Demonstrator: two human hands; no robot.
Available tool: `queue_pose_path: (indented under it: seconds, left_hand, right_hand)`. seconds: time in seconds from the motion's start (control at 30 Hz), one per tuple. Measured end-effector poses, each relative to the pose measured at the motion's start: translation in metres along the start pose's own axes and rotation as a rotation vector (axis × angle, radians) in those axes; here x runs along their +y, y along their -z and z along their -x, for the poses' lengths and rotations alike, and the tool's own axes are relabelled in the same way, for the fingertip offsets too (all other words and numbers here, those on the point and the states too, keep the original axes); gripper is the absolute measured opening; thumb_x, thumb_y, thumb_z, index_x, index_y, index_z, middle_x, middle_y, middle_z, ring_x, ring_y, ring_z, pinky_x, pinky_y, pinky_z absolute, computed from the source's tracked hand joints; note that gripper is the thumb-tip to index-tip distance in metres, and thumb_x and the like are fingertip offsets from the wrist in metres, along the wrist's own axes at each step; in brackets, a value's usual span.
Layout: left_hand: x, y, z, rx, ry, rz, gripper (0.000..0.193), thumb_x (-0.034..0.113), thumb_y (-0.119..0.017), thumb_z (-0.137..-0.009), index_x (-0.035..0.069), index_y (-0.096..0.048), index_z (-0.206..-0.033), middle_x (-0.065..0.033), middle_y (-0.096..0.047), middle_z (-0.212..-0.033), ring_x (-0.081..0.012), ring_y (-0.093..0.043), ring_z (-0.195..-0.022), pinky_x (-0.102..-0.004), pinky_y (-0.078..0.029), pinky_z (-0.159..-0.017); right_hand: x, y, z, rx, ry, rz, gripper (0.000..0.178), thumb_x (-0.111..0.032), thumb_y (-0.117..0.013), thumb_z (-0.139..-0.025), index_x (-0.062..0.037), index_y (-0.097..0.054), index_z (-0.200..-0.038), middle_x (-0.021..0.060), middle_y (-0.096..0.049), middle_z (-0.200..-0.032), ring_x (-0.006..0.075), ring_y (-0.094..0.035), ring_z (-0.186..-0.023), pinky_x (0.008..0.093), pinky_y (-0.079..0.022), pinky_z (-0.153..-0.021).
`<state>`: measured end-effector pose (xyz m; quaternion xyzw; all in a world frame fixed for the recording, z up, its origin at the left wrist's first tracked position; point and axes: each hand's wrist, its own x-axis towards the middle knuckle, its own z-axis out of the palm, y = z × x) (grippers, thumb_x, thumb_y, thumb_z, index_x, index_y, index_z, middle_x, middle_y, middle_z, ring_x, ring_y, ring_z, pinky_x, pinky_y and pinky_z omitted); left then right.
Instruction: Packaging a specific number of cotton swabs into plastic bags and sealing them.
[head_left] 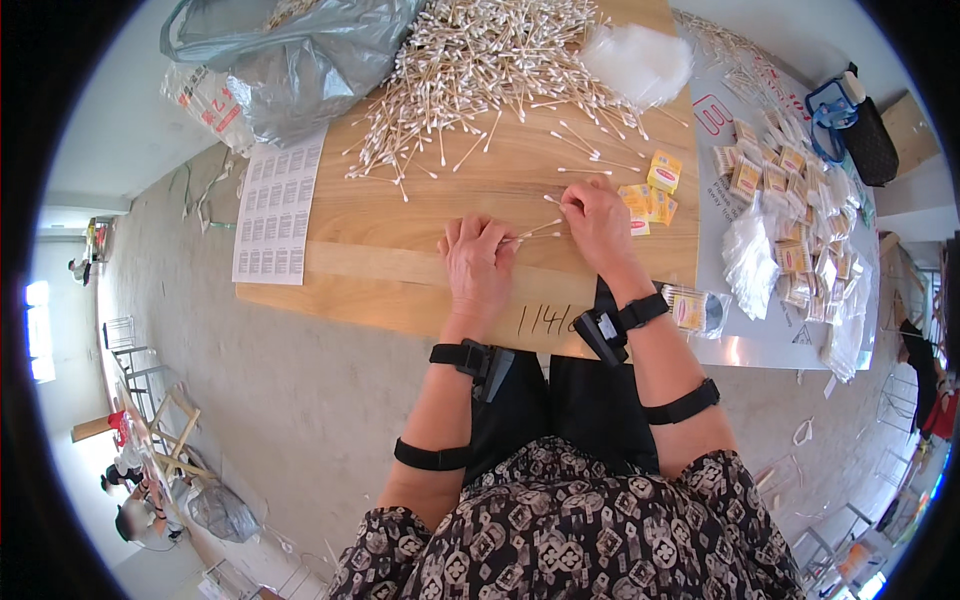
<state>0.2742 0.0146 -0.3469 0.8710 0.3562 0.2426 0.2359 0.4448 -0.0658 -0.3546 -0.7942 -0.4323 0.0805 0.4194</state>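
Over the wooden table, my left hand [478, 258] is closed on a few cotton swabs [540, 234], whose white tips stick out toward my right hand. My right hand [598, 225] has its fingers pinched together, with a cotton swab [551, 199] poking out at their left side. Just right of that hand lie small yellow-and-white cards [664, 172], some overlapping. Beyond both hands spreads a big loose heap of cotton swabs [480, 75], with single ones scattered along its near edge.
A grey plastic bag [315, 75] stands at the far left, above a printed label sheet [272, 215]. Clear plastic film [640, 65] lies at the back. To the right, a light board [740, 345] bears many packed swab bundles [795, 235] and a dark bag [868, 140].
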Motion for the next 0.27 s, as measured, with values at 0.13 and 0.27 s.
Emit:
queue_pose_path:
  seconds: [0.13,0.27]
  left_hand:
    - [0.001,0.000,0.014,-0.051,-0.097,-0.082,0.044,0.012,-0.071,-0.077,0.015,-0.060,-0.119,-0.0099,-0.050,-0.129,-0.0309,-0.044,-0.121,-0.0452,-0.032,-0.101]
    - [0.007,-0.007,0.034,-0.186,-0.083,-0.229,0.083,0.032,-0.071,-0.081,0.019,-0.029,-0.151,-0.0151,-0.024,-0.158,-0.0368,-0.020,-0.146,-0.0438,-0.017,-0.118]
  right_hand:
    - [-0.003,-0.001,0.002,-0.065,-0.022,0.009,0.005,-0.007,-0.065,-0.078,-0.0072,-0.061,-0.079,0.0101,-0.058,-0.086,0.0333,-0.060,-0.081,0.0438,-0.048,-0.069]
    - [-0.009,-0.009,0.008,-0.097,0.071,0.038,0.008,-0.012,-0.068,-0.078,-0.0081,-0.061,-0.078,0.0087,-0.058,-0.087,0.0329,-0.059,-0.090,0.0435,-0.049,-0.073]
